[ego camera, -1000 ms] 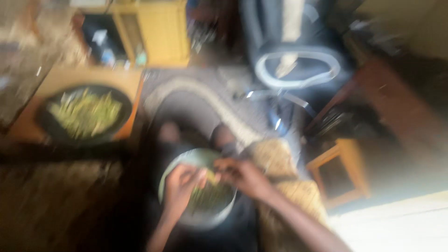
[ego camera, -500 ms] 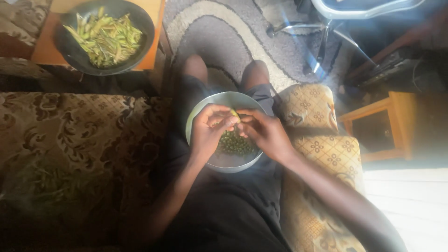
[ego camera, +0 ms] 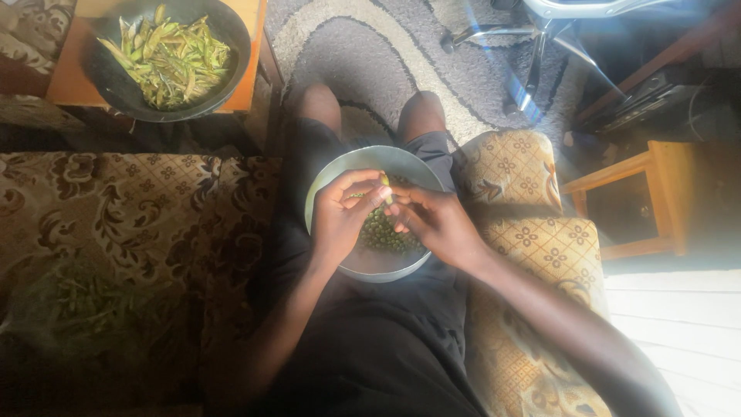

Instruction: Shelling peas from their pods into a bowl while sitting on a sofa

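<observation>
A metal bowl point(ego camera: 333, 174) rests on my lap, with shelled green peas point(ego camera: 380, 232) in its bottom. Over the bowl, my left hand point(ego camera: 341, 216) and my right hand point(ego camera: 434, 220) meet at a small yellow-green pea pod point(ego camera: 384, 181), both pinching it between fingertips. My legs in dark shorts stretch toward the rug.
A black bowl point(ego camera: 108, 81) of empty green pods stands on an orange stool point(ego camera: 65, 73) at the upper left. A clear bag of pods point(ego camera: 85, 309) lies on the patterned sofa to my left. A sofa armrest point(ego camera: 525, 232), a wooden side table point(ego camera: 656, 193) and a chair base point(ego camera: 532, 46) are on the right.
The view has tilted down from the room to my lap and sharpened. Both hands stay together over the metal bowl, working on a pod.
</observation>
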